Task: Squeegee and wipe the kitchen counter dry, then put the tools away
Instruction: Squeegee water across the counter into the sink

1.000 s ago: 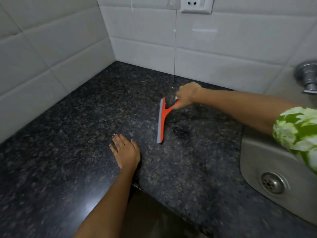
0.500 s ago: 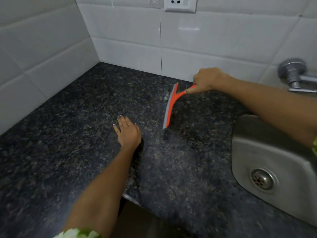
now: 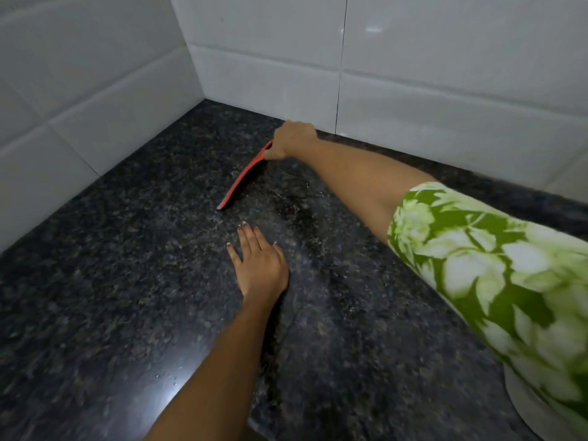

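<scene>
Squeegee at the back wall

Right hand (image 3: pixel 294 138) grips the squeegee (image 3: pixel 243 176) handle; its blade runs from the wall diagonally toward the left hand (image 3: pixel 259 261), which lies flat, fingers spread, on the dark surface (image 3: pixel 111 265).

Head view, single: you look forward and down from above the counter (image 3: pixel 127 281), close in. Left hand (image 3: pixel 259 265) sits mid-frame; tiled corner (image 3: pixel 197 74) beyond it. Edges blur, seemingly wide-angle. No second view shares the scene.
</scene>
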